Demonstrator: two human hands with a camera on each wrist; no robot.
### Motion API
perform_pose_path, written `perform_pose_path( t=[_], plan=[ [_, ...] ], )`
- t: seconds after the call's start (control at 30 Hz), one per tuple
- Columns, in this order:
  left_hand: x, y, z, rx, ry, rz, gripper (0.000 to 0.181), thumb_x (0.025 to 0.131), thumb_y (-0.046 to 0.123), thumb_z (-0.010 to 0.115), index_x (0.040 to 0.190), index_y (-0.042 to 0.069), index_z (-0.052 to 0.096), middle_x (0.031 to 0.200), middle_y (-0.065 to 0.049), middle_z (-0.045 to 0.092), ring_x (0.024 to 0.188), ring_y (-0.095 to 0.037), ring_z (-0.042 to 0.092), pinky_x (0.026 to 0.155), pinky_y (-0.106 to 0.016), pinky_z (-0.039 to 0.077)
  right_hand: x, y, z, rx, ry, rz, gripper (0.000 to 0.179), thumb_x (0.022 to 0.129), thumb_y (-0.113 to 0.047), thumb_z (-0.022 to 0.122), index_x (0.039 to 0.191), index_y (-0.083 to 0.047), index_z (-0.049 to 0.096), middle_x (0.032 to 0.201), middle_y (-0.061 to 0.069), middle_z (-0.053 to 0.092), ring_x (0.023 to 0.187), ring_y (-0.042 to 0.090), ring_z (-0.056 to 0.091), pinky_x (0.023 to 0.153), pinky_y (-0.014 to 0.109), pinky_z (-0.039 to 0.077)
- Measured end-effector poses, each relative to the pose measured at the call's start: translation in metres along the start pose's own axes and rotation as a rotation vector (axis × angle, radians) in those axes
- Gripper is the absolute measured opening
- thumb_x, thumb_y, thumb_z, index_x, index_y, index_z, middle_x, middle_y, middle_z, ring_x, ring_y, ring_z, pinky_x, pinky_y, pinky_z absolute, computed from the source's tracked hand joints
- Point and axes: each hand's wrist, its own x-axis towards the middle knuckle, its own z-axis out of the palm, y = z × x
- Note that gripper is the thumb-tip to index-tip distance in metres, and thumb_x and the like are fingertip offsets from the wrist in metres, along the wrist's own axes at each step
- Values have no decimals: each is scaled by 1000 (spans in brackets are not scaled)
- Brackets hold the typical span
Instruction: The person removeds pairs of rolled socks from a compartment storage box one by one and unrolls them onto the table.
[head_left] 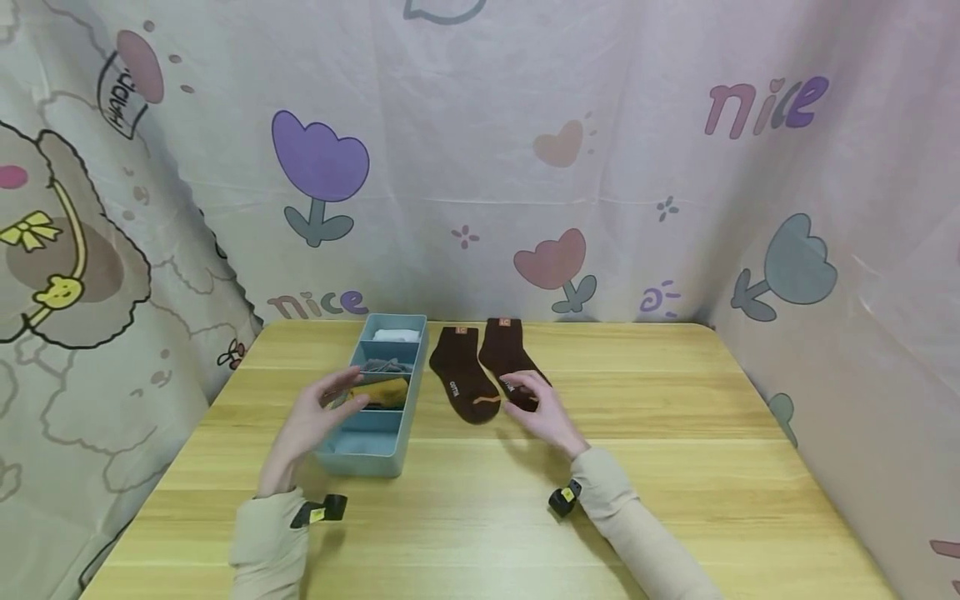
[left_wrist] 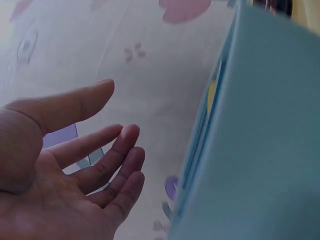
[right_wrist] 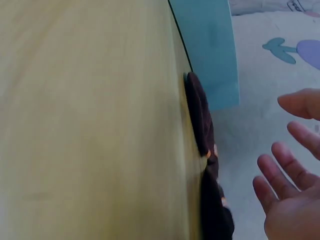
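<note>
Two dark brown socks [head_left: 465, 375] with orange tags lie side by side on the table, toes toward the front. Above the toe of the right-hand sock [head_left: 504, 346] hovers my right hand [head_left: 546, 412], fingers relaxed and holding nothing; the right wrist view shows a gap between hand and socks. A light blue divided box [head_left: 367, 465] stands left of the socks. My left hand [head_left: 311, 417] is over the box's left side, thumb and fingers apart with nothing between them. In the left wrist view the box wall [left_wrist: 260, 130] is beside that hand.
The box's compartments hold a white folded item [head_left: 396, 336], a grey cloth item [head_left: 386, 366] and a yellow-and-dark item [head_left: 382, 392]; the front compartment shows its bare bottom. A printed curtain [head_left: 465, 167] hangs behind the wooden table [head_left: 675, 467].
</note>
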Motion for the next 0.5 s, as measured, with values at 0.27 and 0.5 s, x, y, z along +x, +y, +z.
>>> perform_pose_path(
  t=[0.27, 0.5],
  plan=[
    [1, -35, -15, -29, 70, -89, 62, 97, 21, 67, 149, -2, 43, 148, -24, 49, 116, -1, 53, 89, -5, 43, 8, -24, 12, 80, -126, -56, 44, 88, 3, 71, 129, 8, 60, 131, 28, 59, 122, 45, 56, 109, 57, 43],
    [6, -54, -15, -71, 72, -198, 67, 99, 23, 65, 153, -3, 36, 150, -26, 44, 98, 11, 50, 84, -9, 45, 19, -27, 25, 161, -230, -96, 44, 88, 1, 72, 130, 7, 60, 131, 25, 60, 124, 45, 56, 109, 57, 45]
  ],
)
